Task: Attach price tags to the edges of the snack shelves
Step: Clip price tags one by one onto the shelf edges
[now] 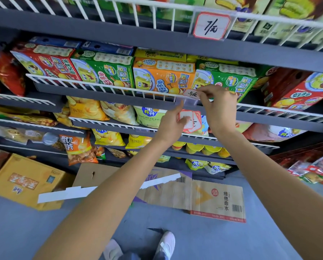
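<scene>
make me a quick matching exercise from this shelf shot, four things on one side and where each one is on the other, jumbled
Things:
1. price tag marked 7
2. small price tag
3. stack of spare tags
4. flattened cardboard box

Places:
A. on the floor below the shelves
B. held in the left hand
C. clipped to the top wire rail
D. pinched by the right hand at the clear holder on the middle rail

Pairs: 1-C, 2-D, 3-B, 4-A
</scene>
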A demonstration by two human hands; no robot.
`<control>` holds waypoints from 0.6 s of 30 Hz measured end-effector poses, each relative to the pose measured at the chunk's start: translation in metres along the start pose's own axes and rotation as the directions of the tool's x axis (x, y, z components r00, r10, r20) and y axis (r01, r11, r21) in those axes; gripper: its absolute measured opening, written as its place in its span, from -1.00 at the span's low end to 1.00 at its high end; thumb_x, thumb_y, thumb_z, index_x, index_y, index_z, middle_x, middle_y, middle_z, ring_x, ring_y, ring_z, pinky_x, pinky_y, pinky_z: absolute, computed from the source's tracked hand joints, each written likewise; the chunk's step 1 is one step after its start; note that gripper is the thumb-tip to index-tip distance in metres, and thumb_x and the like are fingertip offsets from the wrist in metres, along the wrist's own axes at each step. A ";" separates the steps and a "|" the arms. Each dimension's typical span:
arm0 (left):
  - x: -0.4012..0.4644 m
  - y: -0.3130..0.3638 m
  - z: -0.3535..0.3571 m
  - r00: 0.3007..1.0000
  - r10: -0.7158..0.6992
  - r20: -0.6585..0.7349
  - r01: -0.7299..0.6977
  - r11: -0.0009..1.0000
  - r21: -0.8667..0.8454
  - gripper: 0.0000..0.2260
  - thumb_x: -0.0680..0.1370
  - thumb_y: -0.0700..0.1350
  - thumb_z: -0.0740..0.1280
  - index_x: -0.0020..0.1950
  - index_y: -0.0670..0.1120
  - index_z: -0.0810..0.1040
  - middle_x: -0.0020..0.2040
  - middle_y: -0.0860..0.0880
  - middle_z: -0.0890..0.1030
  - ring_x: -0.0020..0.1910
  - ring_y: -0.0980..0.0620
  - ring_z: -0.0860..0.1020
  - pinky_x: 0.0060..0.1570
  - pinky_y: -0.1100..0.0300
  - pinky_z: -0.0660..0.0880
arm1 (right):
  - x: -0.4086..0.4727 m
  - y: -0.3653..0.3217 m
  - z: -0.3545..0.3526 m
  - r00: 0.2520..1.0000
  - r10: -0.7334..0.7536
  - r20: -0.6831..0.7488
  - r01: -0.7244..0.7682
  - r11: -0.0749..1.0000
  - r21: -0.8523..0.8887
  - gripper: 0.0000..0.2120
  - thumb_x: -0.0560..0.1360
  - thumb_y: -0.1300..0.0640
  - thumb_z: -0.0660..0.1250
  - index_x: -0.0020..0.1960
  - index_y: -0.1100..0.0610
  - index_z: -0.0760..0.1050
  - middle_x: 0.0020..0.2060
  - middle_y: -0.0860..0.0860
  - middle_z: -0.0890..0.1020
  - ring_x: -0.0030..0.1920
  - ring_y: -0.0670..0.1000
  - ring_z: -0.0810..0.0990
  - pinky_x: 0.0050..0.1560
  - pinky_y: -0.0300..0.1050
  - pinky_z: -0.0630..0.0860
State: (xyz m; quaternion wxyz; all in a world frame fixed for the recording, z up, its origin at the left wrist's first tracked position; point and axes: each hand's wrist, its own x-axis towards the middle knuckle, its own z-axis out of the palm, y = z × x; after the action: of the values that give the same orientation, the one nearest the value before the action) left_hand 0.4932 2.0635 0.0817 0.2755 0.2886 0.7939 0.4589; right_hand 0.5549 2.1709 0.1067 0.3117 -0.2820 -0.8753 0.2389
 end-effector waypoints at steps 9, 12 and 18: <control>0.008 0.002 -0.008 0.996 -0.042 -0.083 0.042 0.999 -0.007 -0.52 0.59 -0.18 0.24 0.49 -0.15 0.21 0.36 -0.17 0.45 0.32 -0.10 0.42 0.12 0.18 0.36 | 0.003 0.007 0.007 0.998 -0.054 0.020 0.055 0.996 -0.071 -0.84 0.51 0.23 0.27 -0.03 0.18 0.63 -0.14 0.11 0.68 -0.14 0.15 0.61 -0.20 0.02 0.55; 0.010 0.001 -0.010 0.997 -0.046 -0.066 0.042 0.998 -0.053 -0.52 0.58 -0.17 0.26 0.48 -0.16 0.22 0.39 -0.11 0.42 0.36 -0.06 0.40 0.21 0.20 0.35 | 0.003 0.008 0.009 0.998 -0.065 0.015 0.066 0.993 -0.101 -0.82 0.51 0.20 0.26 -0.03 0.17 0.63 -0.14 0.11 0.67 -0.13 0.16 0.60 -0.22 0.05 0.54; 0.009 0.004 -0.007 0.998 -0.030 -0.057 0.024 0.993 -0.112 -0.56 0.56 -0.18 0.28 0.44 -0.17 0.31 0.27 -0.11 0.52 0.24 -0.04 0.50 0.17 0.14 0.41 | 0.003 0.010 0.009 0.998 -0.057 -0.012 0.056 0.995 -0.086 -0.81 0.51 0.19 0.25 -0.02 0.17 0.63 -0.12 0.12 0.67 -0.10 0.16 0.60 -0.20 0.04 0.54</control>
State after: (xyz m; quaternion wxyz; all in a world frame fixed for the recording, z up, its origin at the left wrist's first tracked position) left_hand 0.4830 2.0677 0.0868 0.2740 0.2486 0.7787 0.5068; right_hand 0.5500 2.1777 0.0956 0.3122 -0.2721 -0.8901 0.1904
